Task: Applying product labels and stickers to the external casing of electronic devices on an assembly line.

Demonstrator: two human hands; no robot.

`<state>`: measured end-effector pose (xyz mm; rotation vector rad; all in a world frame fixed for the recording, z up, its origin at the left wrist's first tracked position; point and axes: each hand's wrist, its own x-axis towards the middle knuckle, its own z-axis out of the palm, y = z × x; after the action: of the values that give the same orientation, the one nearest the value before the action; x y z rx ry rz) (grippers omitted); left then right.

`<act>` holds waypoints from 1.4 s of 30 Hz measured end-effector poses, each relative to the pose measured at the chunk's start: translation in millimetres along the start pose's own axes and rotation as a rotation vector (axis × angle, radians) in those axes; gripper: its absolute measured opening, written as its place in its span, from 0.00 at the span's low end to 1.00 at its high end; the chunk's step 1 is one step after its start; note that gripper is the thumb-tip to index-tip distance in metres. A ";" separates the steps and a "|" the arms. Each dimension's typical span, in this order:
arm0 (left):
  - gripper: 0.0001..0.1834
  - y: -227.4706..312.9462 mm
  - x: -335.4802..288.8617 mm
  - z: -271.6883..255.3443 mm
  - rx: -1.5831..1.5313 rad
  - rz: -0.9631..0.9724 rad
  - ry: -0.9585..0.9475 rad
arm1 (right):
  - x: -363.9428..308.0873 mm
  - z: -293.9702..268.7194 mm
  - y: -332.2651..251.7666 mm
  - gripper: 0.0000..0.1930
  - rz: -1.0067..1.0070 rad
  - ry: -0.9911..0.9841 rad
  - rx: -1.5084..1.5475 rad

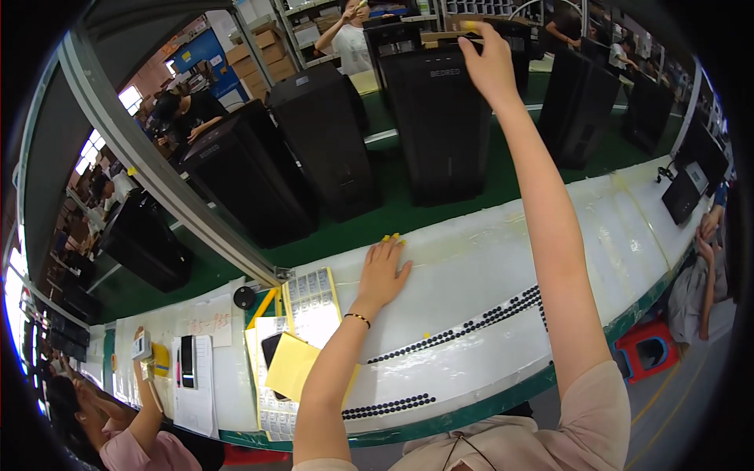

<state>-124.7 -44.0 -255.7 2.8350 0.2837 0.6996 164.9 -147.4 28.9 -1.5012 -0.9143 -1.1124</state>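
My left hand (381, 272) lies palm down on the white plastic-covered bench (463, 259), fingers spread and tipped with yellow finger covers. Nothing is in it. My right hand (490, 64) reaches up to the top right corner of a black computer case (437, 129), which stands on the green conveyor (373, 224). Thumb and index finger are apart, the index tip in yellow; its other fingers are partly hidden. Whether it touches the case I cannot tell. Strips of small round black pads (459, 333) stretch along the bench between my arms.
More black cases (323, 141) stand left and right along the conveyor. Sticker sheets (314, 298), a yellow paper (292, 366) and a phone (188, 363) lie to the left. A metal post (161, 165) rises there. Co-workers sit at both sides; a red stool (646, 349) is at right.
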 end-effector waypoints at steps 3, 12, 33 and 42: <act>0.24 3.6 6.1 3.5 -0.008 0.019 -0.005 | -8.8 18.4 79.2 0.32 0.352 -0.179 0.104; 0.23 11.8 5.0 5.7 -0.045 -0.044 0.051 | -24.9 20.5 34.7 0.44 0.842 -0.021 0.165; 0.38 79.3 78.7 45.9 -2.013 -0.468 0.089 | -114.0 -191.8 -1.3 0.32 1.396 -0.262 1.231; 0.31 104.7 32.1 1.4 -2.043 -0.724 -0.065 | -221.4 -257.2 -3.6 0.28 1.305 -0.358 0.890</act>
<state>-82.0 -137.2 -217.2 0.7001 0.2636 0.2772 49.0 -399.8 -166.2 -1.1192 -0.3486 0.4882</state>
